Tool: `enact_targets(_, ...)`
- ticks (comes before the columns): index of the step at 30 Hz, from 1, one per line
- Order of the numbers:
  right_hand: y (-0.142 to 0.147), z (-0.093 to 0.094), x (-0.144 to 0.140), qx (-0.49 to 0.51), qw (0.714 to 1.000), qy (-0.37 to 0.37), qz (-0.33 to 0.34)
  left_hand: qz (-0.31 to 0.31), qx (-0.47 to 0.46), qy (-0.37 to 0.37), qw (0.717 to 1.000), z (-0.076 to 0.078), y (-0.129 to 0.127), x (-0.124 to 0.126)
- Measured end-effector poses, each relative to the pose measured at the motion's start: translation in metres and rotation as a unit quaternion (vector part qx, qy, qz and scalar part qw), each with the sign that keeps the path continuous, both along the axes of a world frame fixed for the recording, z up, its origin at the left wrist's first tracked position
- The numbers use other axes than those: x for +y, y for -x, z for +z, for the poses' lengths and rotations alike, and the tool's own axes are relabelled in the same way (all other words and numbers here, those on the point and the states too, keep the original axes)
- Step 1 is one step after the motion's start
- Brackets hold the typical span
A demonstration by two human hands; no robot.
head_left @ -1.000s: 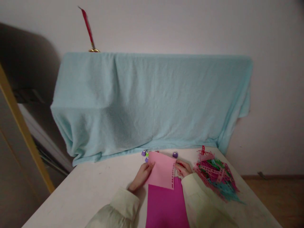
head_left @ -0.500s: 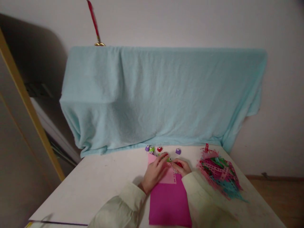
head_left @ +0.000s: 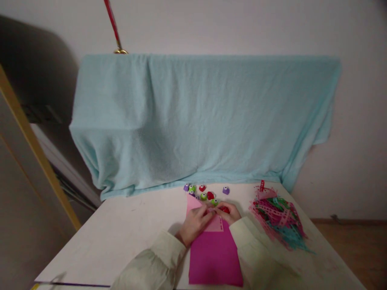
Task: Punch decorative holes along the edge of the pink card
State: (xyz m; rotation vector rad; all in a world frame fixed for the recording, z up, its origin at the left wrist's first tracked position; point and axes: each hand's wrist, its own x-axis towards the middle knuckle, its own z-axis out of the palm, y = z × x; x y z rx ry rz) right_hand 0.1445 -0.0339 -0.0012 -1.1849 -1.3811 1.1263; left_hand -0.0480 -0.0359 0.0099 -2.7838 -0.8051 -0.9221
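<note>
My left hand (head_left: 196, 222) rests on a pink sheet of paper (head_left: 208, 225), its fingers closed at the sheet's upper right edge. My right hand (head_left: 231, 213) meets it there, fingers bent and closed around a small red paper punch (head_left: 225, 209), partly hidden. Fingertips of both hands almost touch; whatever is between them is too small to make out. A row of small marks or holes runs down the pink sheet's right side. Beneath it lies a magenta sheet (head_left: 215, 259). Beyond my hands stand several eye-topped punches, including a green one (head_left: 203, 196) and a red one (head_left: 210, 195).
A lone purple punch (head_left: 225, 190) stands farther right. At the table's right is a heap of punched paper strips (head_left: 279, 219), pink, green, red and blue. A light blue cloth (head_left: 205, 121) hangs behind the white table (head_left: 133, 237). A red ribbon (head_left: 112, 22) hangs above it.
My left fingers have drawn back toward me, uncovering the red and green punches beyond them, and now meet my right fingertips. The view has shifted slightly.
</note>
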Motion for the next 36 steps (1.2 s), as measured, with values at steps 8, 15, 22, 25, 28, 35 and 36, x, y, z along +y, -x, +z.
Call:
enact_targets(8,0.002,0.007,-0.003,0.012,1.0,-0.011,0.001,-0.01,-0.006,-0.045,0.999,-0.003,-0.002,0.0)
enact_targets(15,0.004,0.008,-0.005,0.013,1.0,-0.004,-0.021,-0.03,-0.01,-0.024,0.999,-0.006,-0.004,0.0)
enact_targets(22,0.002,0.003,0.0,0.018,0.996,-0.019,-0.088,-0.021,-0.038,-0.015,0.999,0.004,-0.003,-0.006)
enact_targets(25,-0.003,0.01,0.0,0.016,0.988,-0.021,-0.154,-0.014,-0.059,0.044,0.997,0.011,-0.001,-0.008)
enact_targets(28,-0.008,0.013,0.001,0.024,0.981,-0.023,-0.19,-0.034,-0.086,0.115,0.989,0.017,0.0,-0.009)
enact_targets(35,-0.003,0.001,0.001,0.056,0.991,-0.022,-0.122,-0.067,-0.153,0.192,0.967,0.005,0.002,-0.004)
enact_targets(36,-0.002,0.0,0.0,0.052,0.993,-0.024,-0.1,-0.066,-0.161,0.198,0.965,0.003,0.002,-0.003)
